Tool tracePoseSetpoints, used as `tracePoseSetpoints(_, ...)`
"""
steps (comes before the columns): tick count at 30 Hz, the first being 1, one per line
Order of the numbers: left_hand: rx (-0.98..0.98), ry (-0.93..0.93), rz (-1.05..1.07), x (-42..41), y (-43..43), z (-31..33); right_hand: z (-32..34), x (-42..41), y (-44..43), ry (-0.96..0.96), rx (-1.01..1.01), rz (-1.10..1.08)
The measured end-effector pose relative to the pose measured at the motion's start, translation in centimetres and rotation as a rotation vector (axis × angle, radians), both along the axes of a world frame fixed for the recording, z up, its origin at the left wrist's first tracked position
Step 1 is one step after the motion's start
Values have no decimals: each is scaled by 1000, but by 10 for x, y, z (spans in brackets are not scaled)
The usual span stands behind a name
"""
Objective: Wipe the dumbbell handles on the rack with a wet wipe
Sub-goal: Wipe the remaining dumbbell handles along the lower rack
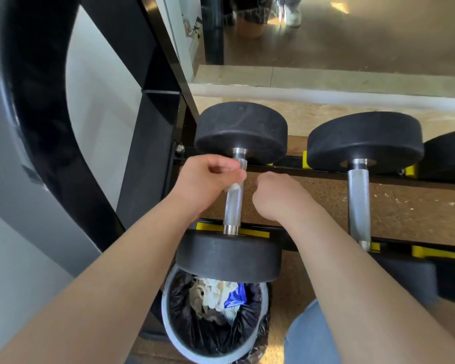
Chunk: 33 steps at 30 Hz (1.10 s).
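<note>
A black dumbbell lies across the rack (326, 172) with its knurled steel handle (233, 206) pointing away from me. My left hand (208, 179) is curled round the upper part of that handle, holding a white wet wipe (233, 187) against it; only scraps of the wipe show between the fingers. My right hand (276, 195) hovers just right of the handle with its fingers curled, and nothing shows in it. A second dumbbell, its handle (359, 203) bare, lies on the rack to the right.
A grey bin (168, 327) with a black liner and crumpled waste stands below the near dumbbell head. A black rack upright (153, 153) rises at the left. A mirror (352, 35) runs behind the rack. My knee in jeans (307, 340) is at the bottom right.
</note>
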<state>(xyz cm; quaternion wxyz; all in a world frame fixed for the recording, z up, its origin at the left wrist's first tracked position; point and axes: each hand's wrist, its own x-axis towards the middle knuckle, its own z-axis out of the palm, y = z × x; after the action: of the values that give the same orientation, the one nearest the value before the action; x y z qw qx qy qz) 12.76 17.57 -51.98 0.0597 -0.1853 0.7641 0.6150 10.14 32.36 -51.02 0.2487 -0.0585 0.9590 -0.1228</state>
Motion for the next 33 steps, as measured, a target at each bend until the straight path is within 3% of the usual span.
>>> tracePoseSetpoints(3,-229,37,-57,9,-2,1,0,1,-1,1,-11,-3)
tracePoseSetpoints(6,-427,-38,-164,29,-6,3,-1,2,-2,-2,-29,-6)
tracePoseSetpoints(9,-397,-64,-135,30,-11,5,-2,2,1,5,-50,-2)
tracePoseSetpoints(13,-366,94,30,8,-2,9,-1,2,1,16,-76,1)
tracePoseSetpoints(16,-380,152,21,-2,0,9,-1,2,0,3,-71,10)
tracePoseSetpoints(23,-738,122,-502,27,-3,15,-4,2,-2,15,-49,56)
tracePoseSetpoints(29,-873,315,-250,-1,24,13,0,0,6,32,-58,13)
tracePoseSetpoints(33,-887,173,-243,1,29,22,2,-1,8,23,-49,17)
